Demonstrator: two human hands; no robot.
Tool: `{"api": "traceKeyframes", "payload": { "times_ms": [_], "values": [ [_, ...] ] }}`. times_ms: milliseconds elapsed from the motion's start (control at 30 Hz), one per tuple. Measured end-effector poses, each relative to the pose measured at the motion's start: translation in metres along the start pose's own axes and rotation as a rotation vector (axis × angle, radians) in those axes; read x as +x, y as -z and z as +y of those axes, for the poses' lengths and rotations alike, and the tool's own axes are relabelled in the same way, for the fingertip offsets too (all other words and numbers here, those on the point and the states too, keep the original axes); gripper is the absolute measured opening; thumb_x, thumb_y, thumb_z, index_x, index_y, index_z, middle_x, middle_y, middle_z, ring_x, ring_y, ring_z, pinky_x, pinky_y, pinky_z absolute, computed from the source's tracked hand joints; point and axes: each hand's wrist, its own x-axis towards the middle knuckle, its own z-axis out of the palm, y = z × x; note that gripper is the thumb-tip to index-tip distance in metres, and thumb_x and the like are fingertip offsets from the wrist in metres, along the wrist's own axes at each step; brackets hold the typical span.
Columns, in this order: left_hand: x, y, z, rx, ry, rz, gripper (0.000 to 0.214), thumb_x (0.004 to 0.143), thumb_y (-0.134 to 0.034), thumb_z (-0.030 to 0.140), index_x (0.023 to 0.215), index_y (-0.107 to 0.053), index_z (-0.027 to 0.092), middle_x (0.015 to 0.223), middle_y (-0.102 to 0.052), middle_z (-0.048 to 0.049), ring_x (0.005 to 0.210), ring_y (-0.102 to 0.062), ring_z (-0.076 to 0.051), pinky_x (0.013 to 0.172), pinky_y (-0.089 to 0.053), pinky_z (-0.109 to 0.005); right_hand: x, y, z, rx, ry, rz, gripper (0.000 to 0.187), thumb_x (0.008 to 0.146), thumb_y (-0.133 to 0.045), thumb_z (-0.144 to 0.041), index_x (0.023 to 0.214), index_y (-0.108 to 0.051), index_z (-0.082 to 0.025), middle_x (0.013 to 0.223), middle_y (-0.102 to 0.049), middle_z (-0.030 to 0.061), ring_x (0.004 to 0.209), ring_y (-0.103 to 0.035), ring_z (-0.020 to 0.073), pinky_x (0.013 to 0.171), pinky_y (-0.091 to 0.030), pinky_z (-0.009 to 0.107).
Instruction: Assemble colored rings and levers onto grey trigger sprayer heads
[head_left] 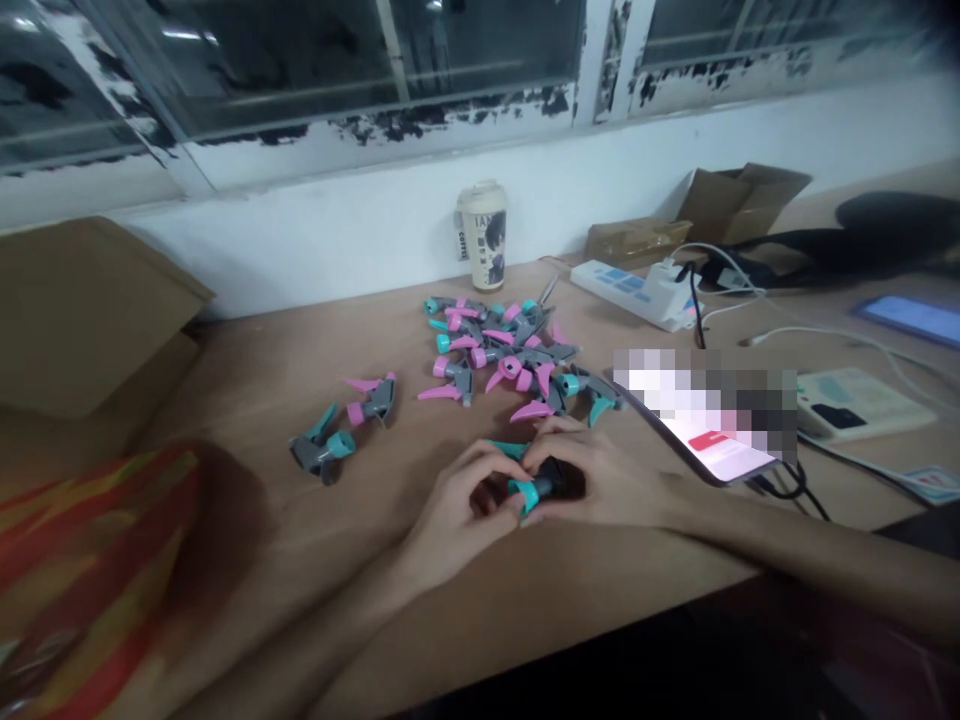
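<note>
Both hands meet over the front of the table around one trigger spray head (527, 492), grey with a teal collar and teal trigger. My left hand (461, 497) pinches the teal collar between thumb and fingers. The grey body is gripped by my right hand (592, 470), whose fingers partly hide it. Just beyond lies a pile of similar spray heads (510, 350), grey with pink or teal parts. To the left, apart from the pile, rest a pink-and-grey spray head (375, 400) and a teal-and-grey spray head (321, 446).
A lit phone (720, 440) lies right of my hands, its screen partly pixelated. Behind are a paper cup (486, 235) and a power strip (637, 292) with cables. Cardboard boxes (82, 320) stand left and back right. A red-and-yellow bag (90, 560) fills the lower left.
</note>
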Motion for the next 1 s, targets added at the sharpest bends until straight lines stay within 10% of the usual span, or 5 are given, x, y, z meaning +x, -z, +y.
{"api": "traceKeyframes", "payload": {
  "times_ms": [1000],
  "values": [
    [0.012,0.018,-0.003,-0.359,0.311,-0.154,0.024,0.068,-0.064,0.015,0.08,-0.043,0.018,0.078,-0.047,0.0034,0.068,-0.045,-0.009,0.057,-0.036,-0.02,0.0,-0.026,-0.006,-0.081,0.183,0.149,0.018,0.078,-0.066,-0.035,0.084,-0.06,-0.019,0.077,-0.066,-0.0001,0.081,-0.058,0.0158,0.097,-0.035,0.042]
  ]
}}
